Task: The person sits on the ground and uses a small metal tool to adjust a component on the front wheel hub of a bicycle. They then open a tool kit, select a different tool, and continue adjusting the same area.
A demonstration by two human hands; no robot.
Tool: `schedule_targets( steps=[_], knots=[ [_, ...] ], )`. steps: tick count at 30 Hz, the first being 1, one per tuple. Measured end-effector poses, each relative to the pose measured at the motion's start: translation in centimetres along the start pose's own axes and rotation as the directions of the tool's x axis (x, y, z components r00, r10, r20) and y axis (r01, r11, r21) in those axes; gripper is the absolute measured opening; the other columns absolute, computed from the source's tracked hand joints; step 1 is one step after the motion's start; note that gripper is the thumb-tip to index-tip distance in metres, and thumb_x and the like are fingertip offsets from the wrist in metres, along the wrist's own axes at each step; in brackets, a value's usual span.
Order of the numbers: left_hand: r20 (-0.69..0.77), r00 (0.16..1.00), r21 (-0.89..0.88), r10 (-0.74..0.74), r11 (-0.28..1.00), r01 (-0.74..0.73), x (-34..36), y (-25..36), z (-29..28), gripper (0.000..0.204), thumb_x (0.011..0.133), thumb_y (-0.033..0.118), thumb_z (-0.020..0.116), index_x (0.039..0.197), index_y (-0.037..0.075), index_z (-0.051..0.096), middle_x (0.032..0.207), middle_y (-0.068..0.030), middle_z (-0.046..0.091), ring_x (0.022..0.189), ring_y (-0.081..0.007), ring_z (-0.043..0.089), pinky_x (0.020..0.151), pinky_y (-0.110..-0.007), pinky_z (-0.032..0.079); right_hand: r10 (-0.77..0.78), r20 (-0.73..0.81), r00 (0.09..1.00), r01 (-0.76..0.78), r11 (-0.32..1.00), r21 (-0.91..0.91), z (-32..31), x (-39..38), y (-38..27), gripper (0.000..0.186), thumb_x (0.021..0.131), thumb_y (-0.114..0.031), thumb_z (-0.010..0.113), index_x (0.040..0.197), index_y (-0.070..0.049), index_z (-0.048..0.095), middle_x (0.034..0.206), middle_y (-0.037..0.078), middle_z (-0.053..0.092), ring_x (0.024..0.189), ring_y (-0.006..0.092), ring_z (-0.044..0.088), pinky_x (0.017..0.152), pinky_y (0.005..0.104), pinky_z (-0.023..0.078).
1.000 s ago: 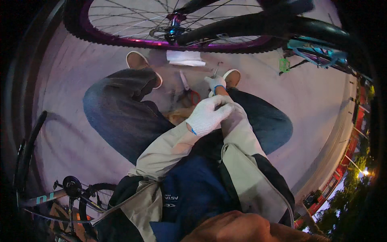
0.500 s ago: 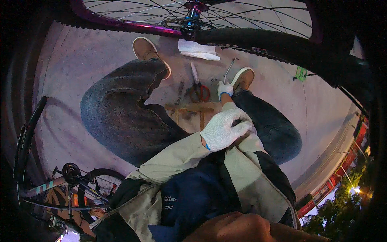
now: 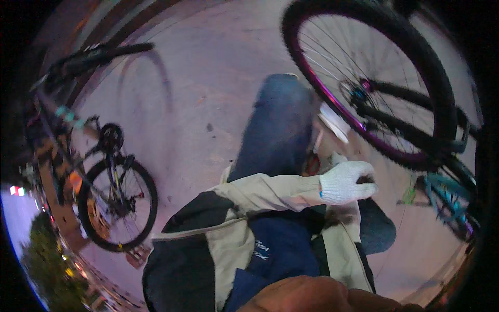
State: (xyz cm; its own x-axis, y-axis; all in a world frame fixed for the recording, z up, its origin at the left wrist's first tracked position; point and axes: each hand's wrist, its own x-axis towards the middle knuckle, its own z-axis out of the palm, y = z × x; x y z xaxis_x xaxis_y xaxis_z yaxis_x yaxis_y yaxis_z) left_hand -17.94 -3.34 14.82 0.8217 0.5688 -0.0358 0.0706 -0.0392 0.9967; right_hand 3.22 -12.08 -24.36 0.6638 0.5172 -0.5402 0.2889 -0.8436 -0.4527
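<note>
Sleeve (image 3: 347, 212) bodyward of curled left hand (image 3: 344, 182), probably being adjusted; cannot tell if pinching it. Right hand (image 3: 338, 158) just beyond, grip hidden; likely needing stillness next.

The pale beige right sleeve (image 3: 345, 213) runs forward, its front end hidden beneath the white-gloved left hand (image 3: 347, 183).

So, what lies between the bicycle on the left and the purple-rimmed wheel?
In the head view: pavement with a small dark patch, then the person's jean-clad left leg, and a white sheet right beside the wheel.
</note>
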Motion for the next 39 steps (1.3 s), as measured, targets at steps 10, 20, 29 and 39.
schedule_targets(
  steps=[10, 20, 29, 39],
  knots=[
    [-0.649, 0.757, -0.333, 0.071, 0.869, -0.367, -16.4, 2.7, -10.5, 0.014, 0.103, 0.011, 0.064, 0.112, 0.000, 0.066, 0.102, -0.0058, 0.069, 0.094, -0.0120, 0.065, 0.087, -0.030, 0.054, -0.453, 0.282, 0.846, 0.369, 0.878, 0.304, -7.5, 0.2, -15.1, 0.033, 0.098, -0.035, 0.070, 0.111, -0.005, 0.074, 0.081, 0.007, 0.071, 0.064, 0.0148, 0.065, 0.054, 0.0315, 0.049],
    [-0.704, 0.710, -0.505, -0.006, 0.707, -0.494, -19.2, -0.8, -10.9, 0.023, 0.109, 0.023, 0.059, 0.110, 0.002, 0.065, 0.102, -0.0063, 0.068, 0.089, -0.0141, 0.067, 0.084, -0.031, 0.058, -0.566, 0.146, 0.812, 0.503, 0.804, 0.319, -18.0, -13.5, -23.6, 0.045, 0.103, -0.025, 0.068, 0.140, 0.000, 0.061, 0.113, 0.012, 0.072, 0.092, 0.0160, 0.068, 0.074, 0.0302, 0.056],
    [-0.266, 0.872, -0.927, -0.411, 0.358, -0.115, -3.4, -8.8, -12.7, 0.020, 0.104, 0.030, 0.067, 0.105, 0.010, 0.066, 0.089, -0.0021, 0.067, 0.075, -0.0145, 0.063, 0.070, -0.033, 0.054, -0.609, 0.166, 0.776, 0.616, 0.788, 0.011, -13.2, -14.2, -20.0, 0.040, 0.099, -0.022, 0.070, 0.129, 0.005, 0.066, 0.122, 0.019, 0.073, 0.111, 0.0264, 0.070, 0.099, 0.0390, 0.054],
    [-0.138, 0.747, -0.971, -0.650, 0.237, 0.028, -1.8, -9.2, -15.3, 0.021, 0.106, 0.028, 0.064, 0.111, 0.008, 0.065, 0.092, -0.0034, 0.066, 0.076, -0.0140, 0.064, 0.065, -0.029, 0.054, -0.494, 0.465, 0.734, 0.626, 0.758, -0.183, -8.7, -13.9, -19.9, 0.043, 0.093, -0.024, 0.077, 0.128, -0.002, 0.067, 0.113, 0.020, 0.076, 0.101, 0.0319, 0.075, 0.091, 0.0401, 0.059]
  ],
)
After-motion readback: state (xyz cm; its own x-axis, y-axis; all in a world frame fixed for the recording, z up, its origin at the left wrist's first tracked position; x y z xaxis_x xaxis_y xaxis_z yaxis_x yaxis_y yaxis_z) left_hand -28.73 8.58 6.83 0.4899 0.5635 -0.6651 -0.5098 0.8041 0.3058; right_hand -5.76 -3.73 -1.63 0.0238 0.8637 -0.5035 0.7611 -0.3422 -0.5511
